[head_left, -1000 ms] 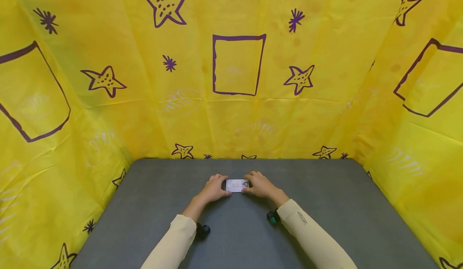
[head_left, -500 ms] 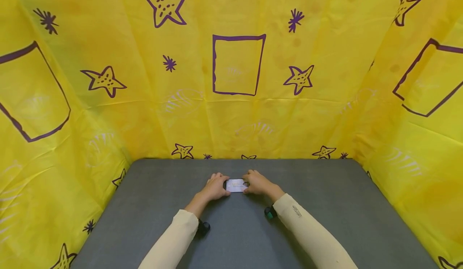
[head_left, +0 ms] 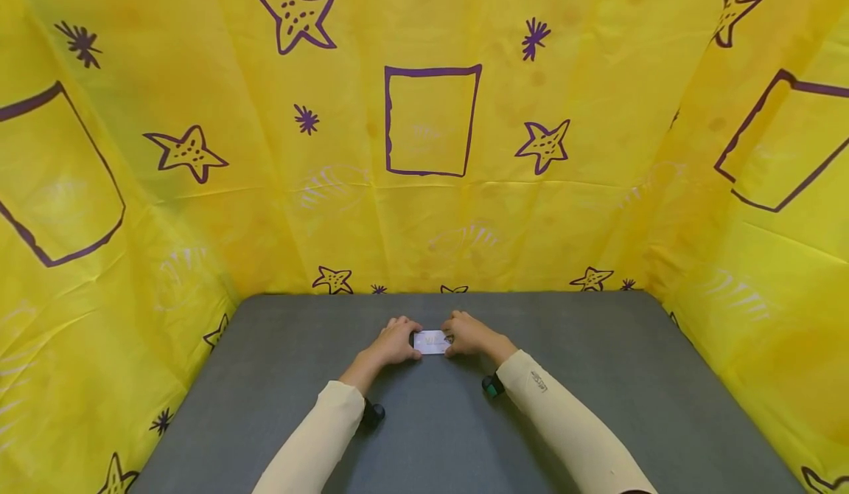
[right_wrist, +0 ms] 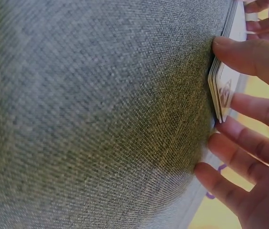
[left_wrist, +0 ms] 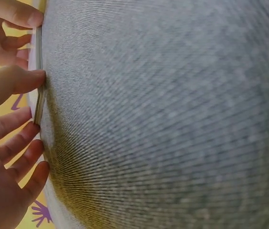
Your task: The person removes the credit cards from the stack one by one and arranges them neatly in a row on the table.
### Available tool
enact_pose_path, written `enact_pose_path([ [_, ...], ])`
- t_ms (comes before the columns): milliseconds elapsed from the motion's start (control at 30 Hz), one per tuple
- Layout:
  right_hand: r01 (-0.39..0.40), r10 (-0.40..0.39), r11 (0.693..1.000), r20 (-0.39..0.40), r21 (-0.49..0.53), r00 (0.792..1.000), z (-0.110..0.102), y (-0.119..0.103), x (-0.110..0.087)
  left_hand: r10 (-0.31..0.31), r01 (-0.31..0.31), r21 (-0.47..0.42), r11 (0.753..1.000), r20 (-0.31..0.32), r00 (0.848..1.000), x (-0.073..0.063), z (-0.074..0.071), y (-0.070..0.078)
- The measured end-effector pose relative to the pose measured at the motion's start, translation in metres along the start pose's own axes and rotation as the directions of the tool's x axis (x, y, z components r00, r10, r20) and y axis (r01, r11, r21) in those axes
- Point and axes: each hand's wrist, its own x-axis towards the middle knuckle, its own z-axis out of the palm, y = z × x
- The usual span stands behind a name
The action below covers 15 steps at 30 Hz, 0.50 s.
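A small, thin stack of pale cards lies flat on the grey table toward its far side. Grey print shows on the top card, with a dark little picture near the right end. My left hand holds the stack's left end, thumb on the near edge and fingers around the far side. At the other end my right hand grips in the same manner, partly covering the picture. In the right wrist view, several layered edges of the cards show beside the thumb. The left wrist view has the stack edge-on.
The grey table reaches back to a yellow cloth wall printed with purple starfish and frames. More of this cloth hangs at both sides. A dark wrist camera sits below each pale sleeve.
My right hand has slid slightly left and covers more of the stack's right end. My left hand stays nearly in place at the left end. The head view has shifted a little.
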Motion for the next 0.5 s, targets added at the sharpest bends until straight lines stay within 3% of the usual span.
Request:
enact_pose_path([
  [500,0.022,-0.023,0.999,-0.008,-0.026,1.000,-0.0023,-0.0005,-0.0012,-0.007,0.006,0.031,1.000,0.022,1.000,0.0016,-0.0059,0.0033],
])
